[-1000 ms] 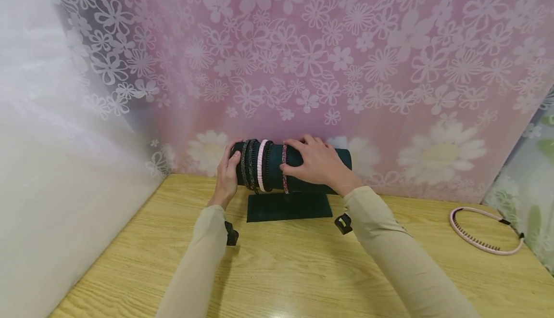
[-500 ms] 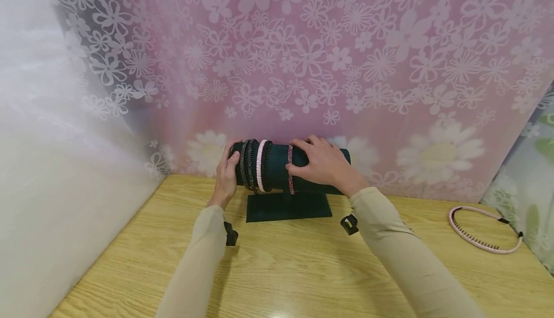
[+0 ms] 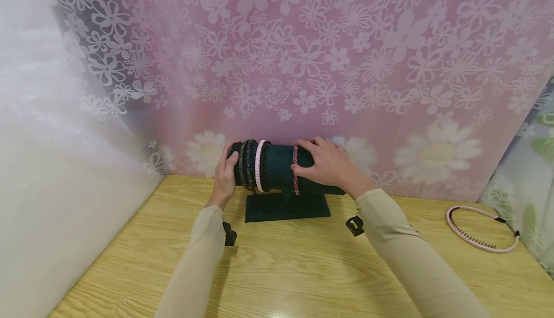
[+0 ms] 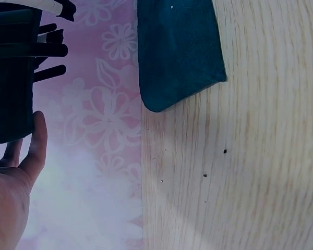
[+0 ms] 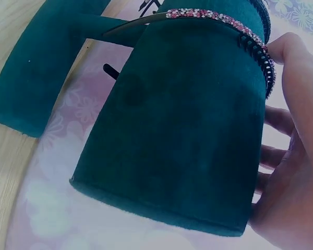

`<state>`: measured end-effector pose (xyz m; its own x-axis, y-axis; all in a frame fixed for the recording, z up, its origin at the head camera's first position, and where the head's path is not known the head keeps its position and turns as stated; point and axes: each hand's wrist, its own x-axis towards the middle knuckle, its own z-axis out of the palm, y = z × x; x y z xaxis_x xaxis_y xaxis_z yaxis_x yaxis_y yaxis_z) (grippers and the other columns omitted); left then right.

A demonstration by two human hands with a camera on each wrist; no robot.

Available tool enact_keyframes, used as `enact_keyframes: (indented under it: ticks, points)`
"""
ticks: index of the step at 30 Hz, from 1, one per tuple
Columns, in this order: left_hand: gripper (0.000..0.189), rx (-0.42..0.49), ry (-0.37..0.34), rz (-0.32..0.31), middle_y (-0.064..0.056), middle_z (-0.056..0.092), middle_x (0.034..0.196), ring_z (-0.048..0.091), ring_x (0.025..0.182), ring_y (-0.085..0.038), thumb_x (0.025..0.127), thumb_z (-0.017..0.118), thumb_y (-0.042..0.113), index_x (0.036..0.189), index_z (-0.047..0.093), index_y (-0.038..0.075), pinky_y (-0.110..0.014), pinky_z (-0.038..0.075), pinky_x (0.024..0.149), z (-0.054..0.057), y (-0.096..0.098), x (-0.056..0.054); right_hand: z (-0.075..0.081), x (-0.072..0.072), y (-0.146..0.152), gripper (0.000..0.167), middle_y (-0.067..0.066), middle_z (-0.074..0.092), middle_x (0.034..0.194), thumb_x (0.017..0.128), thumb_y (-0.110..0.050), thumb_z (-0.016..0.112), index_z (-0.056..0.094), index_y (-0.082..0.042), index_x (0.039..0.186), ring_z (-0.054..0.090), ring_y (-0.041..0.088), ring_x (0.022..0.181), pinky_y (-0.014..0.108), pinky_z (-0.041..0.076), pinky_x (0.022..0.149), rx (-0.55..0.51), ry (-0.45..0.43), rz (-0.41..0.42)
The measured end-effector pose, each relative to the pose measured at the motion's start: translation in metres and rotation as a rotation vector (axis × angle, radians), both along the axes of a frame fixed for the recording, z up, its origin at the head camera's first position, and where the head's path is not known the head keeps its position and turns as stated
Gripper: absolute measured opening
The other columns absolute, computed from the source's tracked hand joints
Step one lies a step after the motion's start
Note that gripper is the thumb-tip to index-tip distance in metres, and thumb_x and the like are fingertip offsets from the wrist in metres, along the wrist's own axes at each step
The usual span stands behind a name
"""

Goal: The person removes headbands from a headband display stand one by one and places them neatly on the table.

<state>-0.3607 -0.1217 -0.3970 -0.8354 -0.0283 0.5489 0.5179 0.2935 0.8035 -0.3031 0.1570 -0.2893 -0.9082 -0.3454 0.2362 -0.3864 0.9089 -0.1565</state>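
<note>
“Since we're going view by view, I'm starting with the head one: where's the glitter headband (image 3: 295, 156) sitting?”

“It's hugging the green roll (image 3: 279, 164), a bit right of middle and well apart from the pink ribbed band (image 3: 258, 166). The right grip (image 3: 329, 164) is bending over the roll, thumb and index finger pressing on the headband at two spots. The left grip (image 3: 224, 173) is holding the roll's left end between thumb and fingers. The base (image 3: 287, 207) is standing on the surface (image 3: 285, 260).”

“And the left wrist view?”

“Not helping with the headband, it isn't showing there. Fingers are lying along the roll's end, and some dark band ends (image 4: 49, 50) are poking out past it. I'm reading those as thin, springy plastic.”

“Right wrist, then. How's it handling, you reckon?”

“I'm seeing pink-and-red sparkle up top, black teeth (image 5: 254, 48) near the thumb, and a slim dark end (image 5: 141, 20) running down the other side, so I'm guessing light, stiff-ish, a bit bendy. Those teeth are probably catching on the velvety cloth, so I'm not expecting slippery. I'd be taking hold on the wide sparkly part, thumb and finger well apart, and avoiding the skinny ends, since they're looking the most snappable.”
</note>
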Motion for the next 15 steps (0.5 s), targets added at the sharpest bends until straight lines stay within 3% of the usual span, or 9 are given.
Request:
enact_keyframes:
  ticks: [8,15]
  points:
    - [0.048,0.011,-0.007,-0.021,-0.008,0.049,0.153,0.049,0.132,-0.036,0.108,0.032,0.035,0.153,0.046,0.021,-0.057,0.034,0.114,0.003,0.001,0.002,0.000,0.002,0.006,0.075,0.016,0.049,0.150,0.091,-0.061,0.058,0.044,-0.025,0.156,0.051,0.039,0.134,0.065,0.039,0.110,0.002,-0.013,-0.003]
    - [0.048,-0.005,-0.017,-0.031,-0.012,0.048,0.154,0.048,0.134,-0.035,0.108,0.033,0.027,0.152,0.045,0.011,-0.054,0.034,0.116,0.027,0.006,0.030,0.001,0.003,0.012,0.076,0.017,0.048,0.153,0.092,-0.060,0.057,0.042,-0.024,0.157,0.050,0.040,0.136,0.066,0.037,0.112,0.025,-0.021,-0.007]
